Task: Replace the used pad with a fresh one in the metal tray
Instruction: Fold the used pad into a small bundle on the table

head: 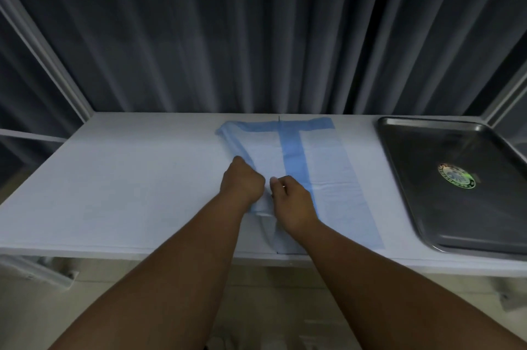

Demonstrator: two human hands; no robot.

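Pad (328,178) lies partly folded on the desk (128,178), mid-desk, white with blue borders and a blue strip running front to back; left part is bunched and folded over. Pad is outside the metal tray (405,178), just left of it, not touching as far as I can see

Left hand (242,182) sits on the pad's folded left edge near the front, fingers curled into a fist, gripping the bunched material. Right hand (289,201) is right next to it, thumb and fingers pinching the pad fabric between the 2 hands. Both hands clamped on the same pad, nearly touching each other. Both forearms come in from the bottom of the view

Metal tray sits flat at the desk's right end, cut off by the frame edge. Nothing lies in the visible part, only a round green-and-gold sticker (456,175) on its floor

Desk has a white cover. Dark pleated curtain (256,35) hangs behind it, with pale frame bars at left and right. Light floor below the desk's front edge; details there too blurred to tell
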